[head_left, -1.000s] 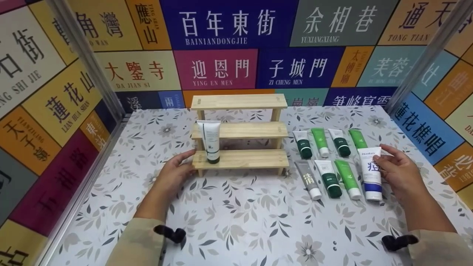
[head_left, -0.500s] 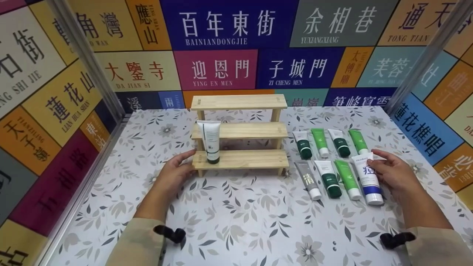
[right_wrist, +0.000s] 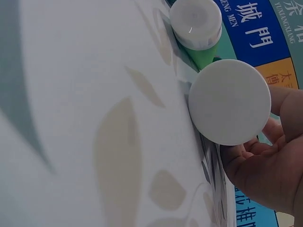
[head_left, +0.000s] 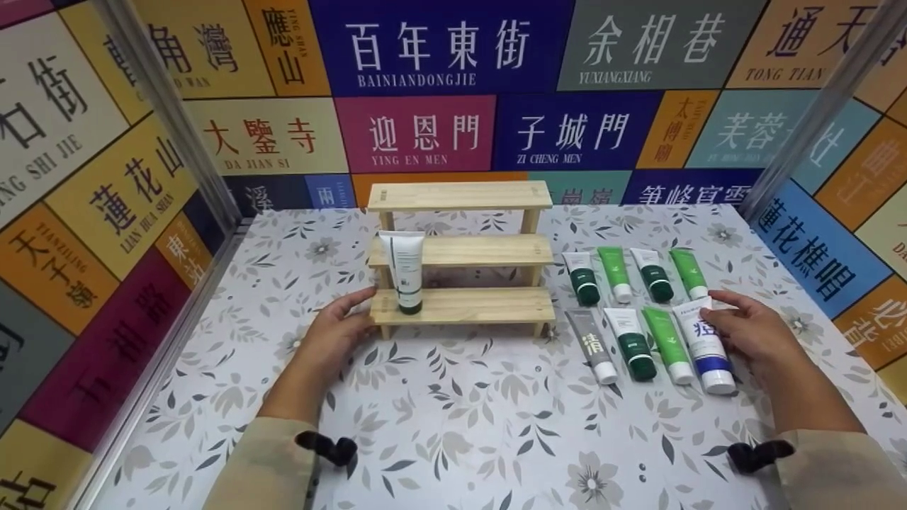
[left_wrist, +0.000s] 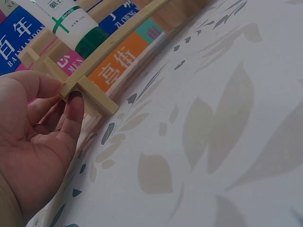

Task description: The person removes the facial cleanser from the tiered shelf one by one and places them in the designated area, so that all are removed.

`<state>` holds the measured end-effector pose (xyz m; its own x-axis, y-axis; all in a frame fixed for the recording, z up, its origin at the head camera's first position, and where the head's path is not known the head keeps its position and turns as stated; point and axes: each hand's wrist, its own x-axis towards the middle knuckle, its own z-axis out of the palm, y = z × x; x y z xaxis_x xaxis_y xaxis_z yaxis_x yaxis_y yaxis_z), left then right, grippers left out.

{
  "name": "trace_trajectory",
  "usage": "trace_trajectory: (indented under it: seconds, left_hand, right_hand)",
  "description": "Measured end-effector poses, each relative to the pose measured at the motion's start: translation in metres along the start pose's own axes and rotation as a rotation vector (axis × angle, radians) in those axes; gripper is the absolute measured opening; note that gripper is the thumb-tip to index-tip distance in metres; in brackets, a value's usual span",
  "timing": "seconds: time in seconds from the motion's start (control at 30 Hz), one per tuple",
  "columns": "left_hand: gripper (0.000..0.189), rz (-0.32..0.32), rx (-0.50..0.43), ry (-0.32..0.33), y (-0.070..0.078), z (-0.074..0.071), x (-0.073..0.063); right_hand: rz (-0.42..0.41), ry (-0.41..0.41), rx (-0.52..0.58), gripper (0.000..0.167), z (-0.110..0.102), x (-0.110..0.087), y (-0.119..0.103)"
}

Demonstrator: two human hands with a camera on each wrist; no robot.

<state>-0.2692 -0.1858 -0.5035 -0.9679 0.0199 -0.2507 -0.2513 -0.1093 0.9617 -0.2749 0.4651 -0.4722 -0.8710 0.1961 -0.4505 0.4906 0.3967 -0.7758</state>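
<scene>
At the left end of the stepped wooden display stand (head_left: 460, 306), my left hand (head_left: 336, 331) pinches the lowest step between thumb and fingers, as the left wrist view confirms. On that step a white squeeze tube (head_left: 405, 265) stands upright on its dark green cap. My right hand (head_left: 755, 333) holds a white squeeze tube with a blue band (head_left: 701, 340) by its sides, near the upper end. It lies at the right end of the front row of tubes, beside a green tube (head_left: 665, 340). Its round white cap (right_wrist: 229, 101) faces the right wrist camera and hides most of the tube there.
A grey tube (head_left: 589, 343) and a white and dark green tube (head_left: 629, 340) lie further left in the front row. Behind them lies a back row of green (head_left: 613, 270) and white-and-green tubes. Printed panels (head_left: 418, 134) wall in the patterned tabletop (head_left: 453, 425).
My right hand has brought the blue-banded tube down and slightly left, and it now slants in line with its neighbours. My left hand and the stand have kept their places.
</scene>
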Motion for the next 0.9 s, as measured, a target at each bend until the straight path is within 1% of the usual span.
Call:
trace_trajectory:
  seconds: [0.13, 0.3, 0.5, 0.73, 0.9]
  left_hand:
    - [0.056, 0.008, 0.0, 0.001, -0.001, 0.0, 0.0]
    - [0.055, 0.019, 0.003, 0.0, -0.002, -0.001, 0.0]
    - [0.056, 0.008, 0.005, 0.009, -0.001, 0.0, 0.0]
    - [0.056, -0.002, 0.011, -0.003, 0.0, 0.0, 0.001]
    - [0.056, -0.006, 0.011, -0.003, 0.0, -0.001, 0.001]
  right_hand:
    - [0.008, 0.003, -0.021, 0.089, 0.0, 0.0, 0.0]
    - [0.021, -0.004, -0.014, 0.089, -0.001, 0.0, 0.002]
    - [-0.008, -0.02, -0.023, 0.088, -0.005, -0.004, 0.006]
    - [0.024, -0.024, 0.009, 0.091, -0.01, -0.01, 0.008]
    - [0.031, -0.041, 0.021, 0.086, -0.013, -0.015, 0.009]
